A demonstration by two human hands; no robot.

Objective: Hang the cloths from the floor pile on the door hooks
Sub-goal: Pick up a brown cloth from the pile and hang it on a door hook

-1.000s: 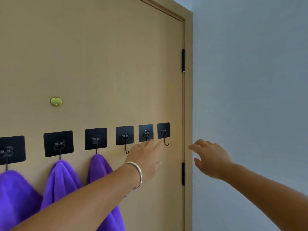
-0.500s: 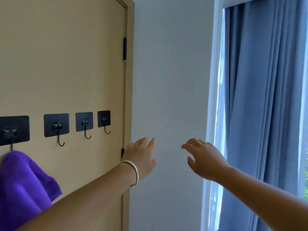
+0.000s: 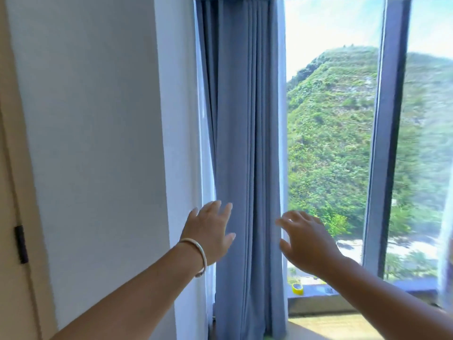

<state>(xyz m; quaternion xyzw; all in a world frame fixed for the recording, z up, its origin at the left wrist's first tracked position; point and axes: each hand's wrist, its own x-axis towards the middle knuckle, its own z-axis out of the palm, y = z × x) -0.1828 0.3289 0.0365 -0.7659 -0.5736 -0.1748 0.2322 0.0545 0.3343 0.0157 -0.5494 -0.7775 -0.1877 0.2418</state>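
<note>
My left hand (image 3: 209, 230), with a silver bangle on the wrist, is stretched out in the air in front of the blue curtain, fingers relaxed and holding nothing. My right hand (image 3: 306, 240) hangs beside it to the right, fingers spread, also holding nothing. Only the tan door frame (image 3: 14, 217) with a dark hinge (image 3: 21, 244) shows at the far left edge. The hooks, the hung purple cloths and the floor pile are out of view.
A white wall (image 3: 98, 143) fills the left half. A blue curtain (image 3: 245, 143) hangs beside a tall window (image 3: 331, 143) with a dark frame post (image 3: 384, 143). A yellow tape roll (image 3: 297, 288) sits on the window sill (image 3: 318, 304).
The view has swung right, away from the door. The hooks and purple cloths have left the frame, and the curtain and window now fill it. Both hands stay outstretched and hold nothing.
</note>
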